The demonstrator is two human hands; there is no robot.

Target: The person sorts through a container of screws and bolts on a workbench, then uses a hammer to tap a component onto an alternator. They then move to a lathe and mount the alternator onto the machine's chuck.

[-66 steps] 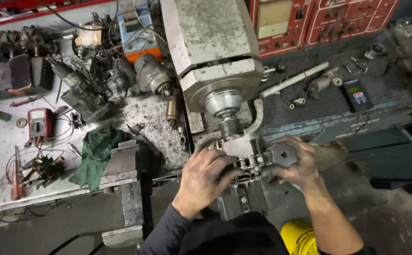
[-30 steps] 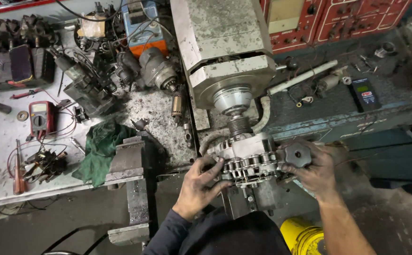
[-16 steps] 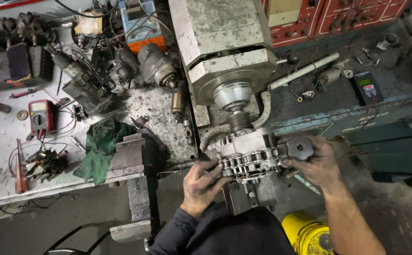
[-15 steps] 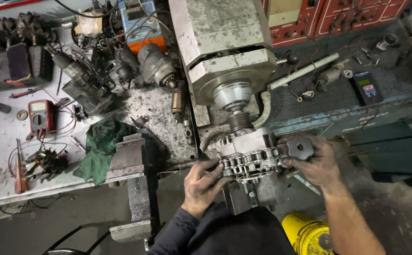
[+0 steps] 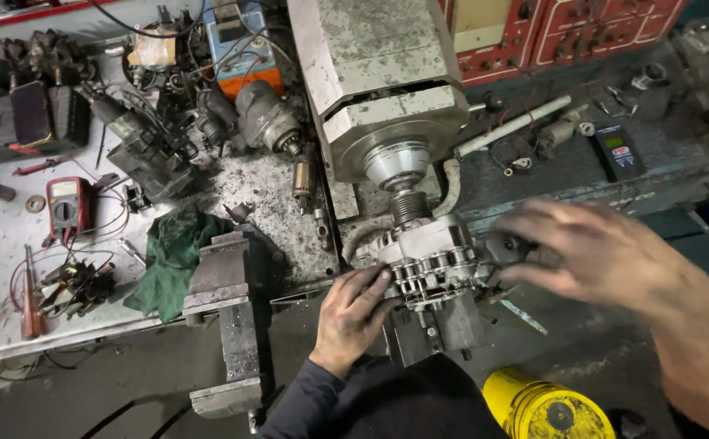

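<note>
While the left hand (image 5: 353,319) presses its grimy fingers flat against the near left side of the alternator (image 5: 435,264), seemingly steadying it under the grey machine head (image 5: 379,89), the blurred right hand (image 5: 606,256) hovers open just right of it, gripping nothing.

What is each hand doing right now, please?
Left hand: fingers curled against the silver finned metal alternator, grip partly hidden.
Right hand: open, blurred, over the alternator's right side.

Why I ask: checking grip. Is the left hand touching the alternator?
Touching. The head view shows the left hand with its fingertips pressed against the alternator at its left side, no gap visible.
</note>
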